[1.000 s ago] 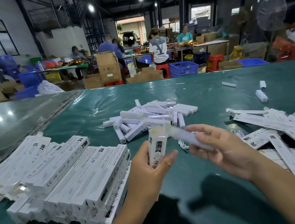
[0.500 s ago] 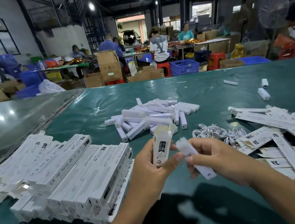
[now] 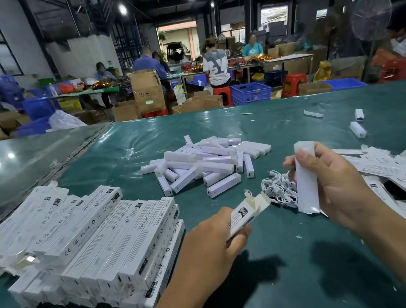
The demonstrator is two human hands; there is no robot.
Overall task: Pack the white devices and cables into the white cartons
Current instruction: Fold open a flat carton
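My left hand (image 3: 215, 239) grips a white carton (image 3: 245, 214) with its flaps open, its mouth pointing right and up. My right hand (image 3: 333, 184) holds a long white device (image 3: 307, 179) upright, apart from the carton, over a tangle of white cables (image 3: 279, 190) on the green table. A heap of loose white devices (image 3: 206, 165) lies at the table's middle. Packed cartons (image 3: 100, 245) are stacked at the left. Flat unfolded cartons (image 3: 399, 175) lie at the right.
The green table (image 3: 275, 273) has bare surface near me. Two short white pieces (image 3: 358, 127) and another strip (image 3: 313, 114) lie far right. Beyond the table edge are seated people, brown boxes, blue crates and red stools.
My right hand has moved right and up with the device, turning it upright over the cables. My left hand has lowered and tilted the carton toward the right.
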